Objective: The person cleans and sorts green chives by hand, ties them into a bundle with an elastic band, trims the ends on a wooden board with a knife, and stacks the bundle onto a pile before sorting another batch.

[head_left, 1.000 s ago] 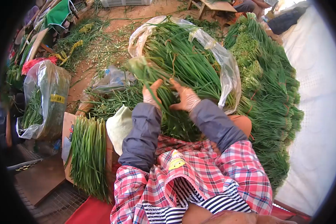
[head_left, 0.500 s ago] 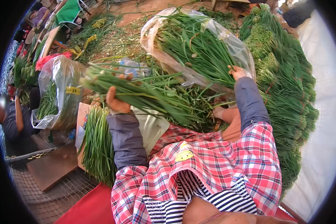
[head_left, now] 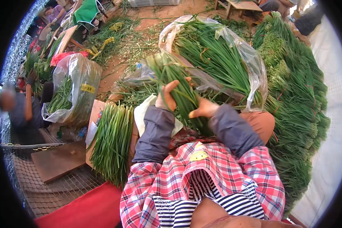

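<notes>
- I am holding one bunch of long green leaves (head_left: pixel 178 85) in front of my lap; its pale ends are pointing up and away from me, its darker leaves hanging toward me, a little blurred.
- My left hand (head_left: pixel 167 95) is gripping the bunch, fingers curling around its side.
- My right hand (head_left: pixel 206 108) is touching the lower part with the thumb; its other fingers are hiding behind leaves, so I cannot tell how they are closing.
- One pale cloth (head_left: pixel 143 112) is lying beside my left forearm, partly under it.
- One row of leaves (head_left: pixel 112 142) is resting on one wooden board (head_left: pixel 92 133) to my left, leaf tips hanging down.
- Two clear bags are holding more leaves: the front bag (head_left: pixel 259 76) is lying open just beyond my hands, and the left bag (head_left: pixel 90 78) is showing one yellow label (head_left: pixel 87 88).
- One big heap (head_left: pixel 300 110) is filling my right side; red ties are circling some bunches, too many for me to count.
- Two people are sitting on the left: one near person (head_left: pixel 21 110), one far person (head_left: pixel 56 14).
</notes>
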### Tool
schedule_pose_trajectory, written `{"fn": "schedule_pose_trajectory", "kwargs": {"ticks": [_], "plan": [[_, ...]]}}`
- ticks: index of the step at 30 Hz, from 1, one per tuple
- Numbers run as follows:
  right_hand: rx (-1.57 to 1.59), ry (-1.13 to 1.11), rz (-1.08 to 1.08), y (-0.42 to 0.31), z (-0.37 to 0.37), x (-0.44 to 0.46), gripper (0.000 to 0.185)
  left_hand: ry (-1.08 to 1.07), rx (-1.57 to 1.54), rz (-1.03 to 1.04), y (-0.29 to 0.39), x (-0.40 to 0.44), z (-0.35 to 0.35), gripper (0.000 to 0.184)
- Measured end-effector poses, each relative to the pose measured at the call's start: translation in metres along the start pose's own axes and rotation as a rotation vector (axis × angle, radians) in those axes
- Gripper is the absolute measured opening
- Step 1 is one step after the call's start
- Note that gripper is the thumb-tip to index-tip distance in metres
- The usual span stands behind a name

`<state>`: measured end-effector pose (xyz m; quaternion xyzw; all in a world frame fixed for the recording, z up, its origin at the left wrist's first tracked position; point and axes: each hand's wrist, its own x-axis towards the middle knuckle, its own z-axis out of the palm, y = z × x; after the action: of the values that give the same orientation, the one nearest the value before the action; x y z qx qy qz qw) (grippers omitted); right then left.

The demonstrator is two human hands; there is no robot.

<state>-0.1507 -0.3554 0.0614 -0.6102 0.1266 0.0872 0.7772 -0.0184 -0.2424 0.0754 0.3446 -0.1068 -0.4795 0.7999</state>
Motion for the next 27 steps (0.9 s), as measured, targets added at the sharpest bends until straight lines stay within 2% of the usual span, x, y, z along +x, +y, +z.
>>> {"fn": "schedule_pose_trajectory", "kwargs": {"ticks": [1, 2, 3, 4, 5, 6, 7, 8, 10, 11, 12, 14, 15, 17, 18, 19, 20, 23, 26, 27], "plan": [[0.165, 0.049, 0.059, 0.004, 0.014, 0.005, 0.059, -0.017, 0.010, 0.003, -0.006, 0.005, -0.003, 0.046], [0.333, 0.095, 0.121, 0.006, 0.026, 0.007, 0.054, 0.058, 0.079, 0.019, -0.007, 0.004, -0.006, 0.046], [0.399, 0.166, -0.054, 0.004, 0.035, 0.007, 0.050, 0.137, 0.146, 0.035, -0.007, -0.001, -0.009, 0.047], [0.427, 0.187, -0.042, -0.002, 0.035, 0.005, 0.049, 0.216, 0.217, 0.054, -0.007, -0.006, -0.013, 0.047], [0.458, 0.209, -0.032, -0.009, 0.035, 0.003, 0.048, 0.199, 0.095, 0.156, -0.013, -0.010, -0.019, 0.044], [0.492, 0.235, -0.018, -0.013, 0.035, 0.001, 0.047, 0.214, 0.040, 0.135, -0.018, -0.018, -0.021, 0.045], [0.496, 0.278, -0.044, -0.006, 0.032, 0.006, 0.036, 0.228, -0.014, 0.116, -0.023, -0.027, -0.023, 0.046], [0.575, 0.297, -0.115, 0.001, 0.032, 0.013, 0.036, 0.242, -0.071, 0.094, -0.029, -0.037, -0.023, 0.047], [0.726, 0.333, -0.259, 0.009, 0.035, 0.028, 0.036, 0.198, 0.207, 0.044, -0.048, -0.055, -0.004, 0.054], [0.534, 0.436, -0.237, 0.008, 0.038, 0.029, 0.034, 0.207, 0.322, -0.014, -0.062, -0.068, -0.006, 0.067], [0.589, 0.374, -0.208, 0.009, 0.037, 0.029, 0.035, 0.183, 0.252, -0.013, -0.067, -0.071, 0.013, 0.078], [0.702, 0.243, -0.155, 0.011, 0.036, 0.032, 0.036, 0.194, 0.244, -0.083, -0.057, -0.075, 0.013, 0.079], [0.683, 0.277, -0.255, 0.011, 0.040, 0.032, 0.033, 0.185, 0.345, -0.109, -0.049, -0.079, 0.011, 0.077], [0.895, 0.223, -0.191, 0.013, 0.029, 0.044, 0.046, 0.166, 0.541, -0.171, -0.026, -0.093, 0.009, 0.074], [1.004, 0.193, -0.155, 0.014, 0.021, 0.051, 0.052, 0.125, 0.521, -0.250, -0.004, -0.104, 0.024, 0.073], [1.068, 0.179, -0.170, 0.013, 0.011, 0.059, 0.049, 0.056, 0.544, -0.296, 0.009, -0.113, 0.023, 0.069], [1.089, 0.239, -0.189, 0.010, 0.003, 0.065, 0.047, -0.008, 0.566, -0.343, 0.017, -0.123, 0.023, 0.066], [1.121, 0.405, -0.216, 0.004, -0.013, 0.085, 0.040, 0.102, 0.625, -0.442, 0.031, -0.156, 0.020, 0.059], [1.150, 0.549, -0.149, 0.012, -0.039, 0.105, 0.032, 0.176, 0.552, -0.589, 0.047, -0.181, 0.023, 0.056], [0.857, 0.628, -0.121, 0.032, -0.063, 0.112, 0.028, 0.222, 0.544, -0.560, 0.049, -0.189, 0.019, 0.058]]}}
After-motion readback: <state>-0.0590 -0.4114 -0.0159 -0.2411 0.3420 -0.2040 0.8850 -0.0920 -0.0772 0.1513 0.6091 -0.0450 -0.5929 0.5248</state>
